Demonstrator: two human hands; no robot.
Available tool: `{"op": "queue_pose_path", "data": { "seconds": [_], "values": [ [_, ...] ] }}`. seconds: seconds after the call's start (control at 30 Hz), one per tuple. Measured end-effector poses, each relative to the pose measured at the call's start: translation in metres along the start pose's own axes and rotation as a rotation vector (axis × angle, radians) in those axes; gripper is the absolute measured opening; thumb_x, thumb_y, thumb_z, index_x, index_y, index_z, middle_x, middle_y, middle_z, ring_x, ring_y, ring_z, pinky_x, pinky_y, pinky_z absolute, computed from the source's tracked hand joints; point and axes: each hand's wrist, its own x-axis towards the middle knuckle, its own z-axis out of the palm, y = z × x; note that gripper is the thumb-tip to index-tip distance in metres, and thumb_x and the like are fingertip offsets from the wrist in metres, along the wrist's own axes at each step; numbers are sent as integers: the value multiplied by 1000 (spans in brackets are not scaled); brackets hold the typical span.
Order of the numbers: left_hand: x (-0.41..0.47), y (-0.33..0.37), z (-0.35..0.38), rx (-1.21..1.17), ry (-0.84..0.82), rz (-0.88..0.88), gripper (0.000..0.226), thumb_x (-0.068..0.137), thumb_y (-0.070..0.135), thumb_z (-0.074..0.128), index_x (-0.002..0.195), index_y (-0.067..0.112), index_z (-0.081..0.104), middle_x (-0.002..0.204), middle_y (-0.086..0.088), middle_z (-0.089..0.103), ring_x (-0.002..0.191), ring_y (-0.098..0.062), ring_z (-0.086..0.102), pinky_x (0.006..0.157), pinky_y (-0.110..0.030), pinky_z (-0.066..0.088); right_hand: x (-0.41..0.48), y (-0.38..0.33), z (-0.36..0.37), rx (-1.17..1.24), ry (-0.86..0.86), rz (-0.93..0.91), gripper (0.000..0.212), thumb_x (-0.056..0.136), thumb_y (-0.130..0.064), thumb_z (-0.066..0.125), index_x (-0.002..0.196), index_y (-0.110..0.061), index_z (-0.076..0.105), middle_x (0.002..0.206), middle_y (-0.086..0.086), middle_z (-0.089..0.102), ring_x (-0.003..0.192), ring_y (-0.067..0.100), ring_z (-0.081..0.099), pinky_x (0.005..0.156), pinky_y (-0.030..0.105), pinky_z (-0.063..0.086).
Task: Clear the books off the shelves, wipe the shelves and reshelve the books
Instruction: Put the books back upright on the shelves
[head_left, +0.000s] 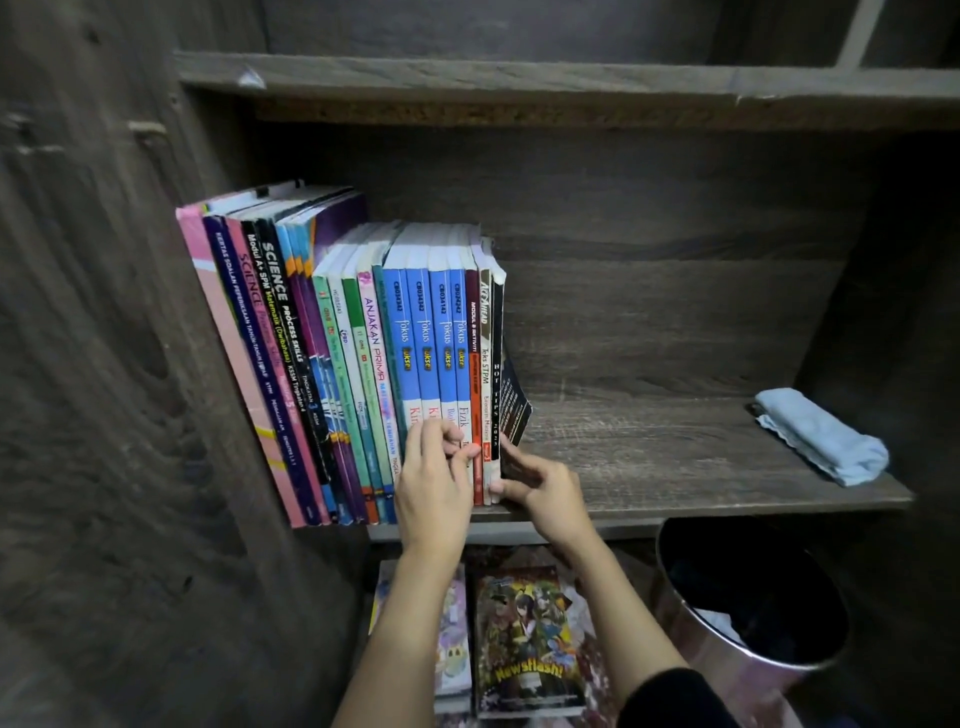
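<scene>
A row of upright books (343, 353) fills the left half of a dark wooden shelf (649, 452), leaning against the left wall. My left hand (434, 486) rests with curled fingers against the lower spines of the blue books (431, 332). My right hand (540, 486) pinches the bottom of the thin black book (511, 400) at the right end of the row; its cover bends outward. A folded light blue cloth (821, 436) lies at the shelf's far right.
Several comic books (524, 639) lie stacked on the floor below the shelf. A round bin (748, 618) stands at the lower right. Another shelf board (519, 83) runs above. The bookcase's side wall (104, 364) closes the left.
</scene>
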Motion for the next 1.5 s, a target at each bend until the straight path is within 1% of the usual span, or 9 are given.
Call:
{"op": "queue_pose_path", "data": {
  "seconds": [0.1,0.57,0.7,0.87,0.97,1.07,1.13,1.3,1.5],
  "values": [
    [-1,-1,-1,6,-11,0,15,83,10,68,89,8,54,90,3,50,72,-14,53,61,-30,48,2,4,2,-36,49,7,55,72,-30,80,124,-28,62,115,5,69,107,14,63,97,38,49],
    [-10,-1,-8,-47,-105,-49,9,90,22,61,92,14,57,86,9,53,71,3,51,61,-11,40,-7,-1,5,39,33,61,47,83,-12,72,129,-17,60,117,5,68,110,16,62,101,31,46],
    [-33,-6,-8,-37,-107,-63,15,92,29,58,81,19,61,58,13,54,53,-6,56,48,-27,48,-15,-4,8,45,49,70,46,86,-4,65,130,-14,58,118,4,67,106,9,60,94,15,42],
    [-42,-2,-8,-88,-157,-133,19,94,29,55,78,19,61,59,3,63,56,-13,61,52,-32,51,-27,-10,7,45,83,21,39,90,1,56,127,-11,61,119,0,66,109,9,60,99,19,43],
    [-47,-11,-20,-29,-287,-107,19,94,31,53,78,21,58,61,5,61,58,-12,59,55,-31,51,-47,-10,5,98,299,-32,27,88,4,54,97,-14,72,92,-4,71,81,-2,64,81,11,47],
    [-57,-32,-30,21,-360,-125,15,93,27,55,79,23,58,64,10,60,61,-8,59,57,-25,51,-68,1,12,171,370,-9,32,84,4,55,72,-24,66,66,1,69,59,16,63,62,27,50],
    [-66,-48,-33,63,-390,-149,14,92,26,57,79,22,60,65,11,61,62,-7,60,59,-28,53,-77,12,17,145,337,38,32,84,2,56,70,-25,65,64,5,69,55,21,58,53,25,44],
    [-91,-95,-26,113,-451,-373,7,92,21,55,88,25,60,79,5,66,73,-14,62,64,-29,49,-79,53,28,-26,211,162,25,85,-3,58,74,-23,67,71,2,71,59,26,62,55,30,43],
    [-122,-160,-3,118,-541,-767,20,90,14,61,109,7,63,111,-16,66,102,-30,61,77,-28,43,-76,119,62,-189,-22,326,8,93,-18,56,90,-24,60,78,7,66,72,26,63,67,37,48]
  ]
}}
